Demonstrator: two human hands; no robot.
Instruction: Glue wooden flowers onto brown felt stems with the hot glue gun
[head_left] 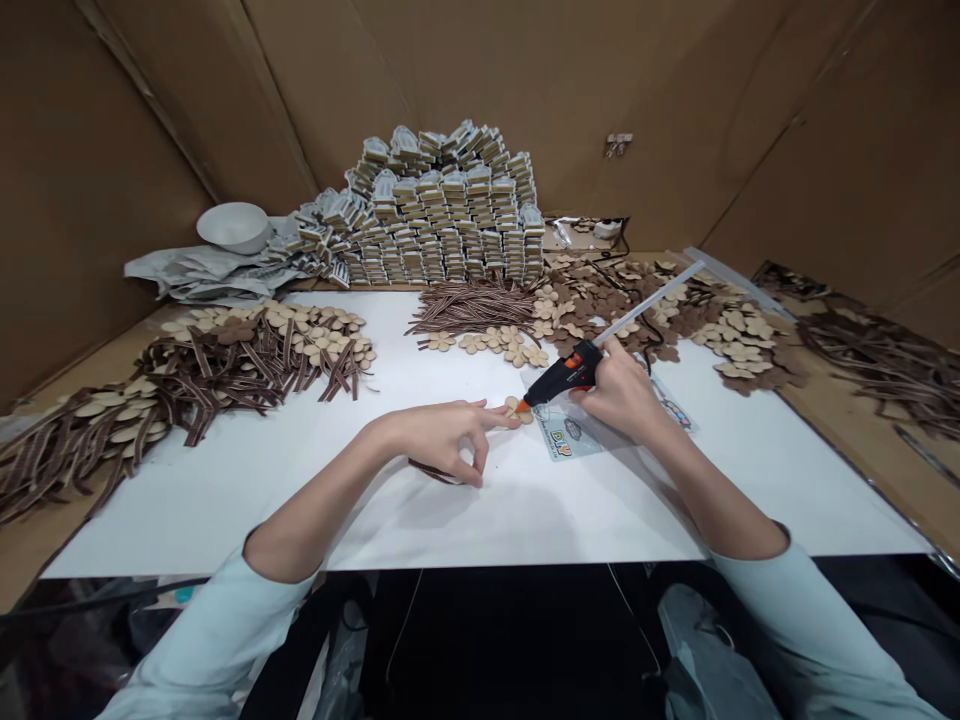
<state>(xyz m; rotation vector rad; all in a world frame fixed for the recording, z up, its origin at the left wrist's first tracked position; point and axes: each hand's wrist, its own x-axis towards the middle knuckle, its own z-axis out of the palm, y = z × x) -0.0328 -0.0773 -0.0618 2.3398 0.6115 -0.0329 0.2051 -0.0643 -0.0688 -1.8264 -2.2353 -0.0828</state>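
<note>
While your right hand [619, 392] grips the glue gun [564, 374], your left fingers [491, 417] pin the wooden flower [519, 408] at its nozzle.

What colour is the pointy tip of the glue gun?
Orange. The tip sits on a black glue gun, clearest in the head view.

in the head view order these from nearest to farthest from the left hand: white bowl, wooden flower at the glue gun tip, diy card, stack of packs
1. wooden flower, touching the fingertips of the left hand.
2. DIY card, lying just to the right.
3. stack of packs, straight back.
4. white bowl, far back on the left.
</note>
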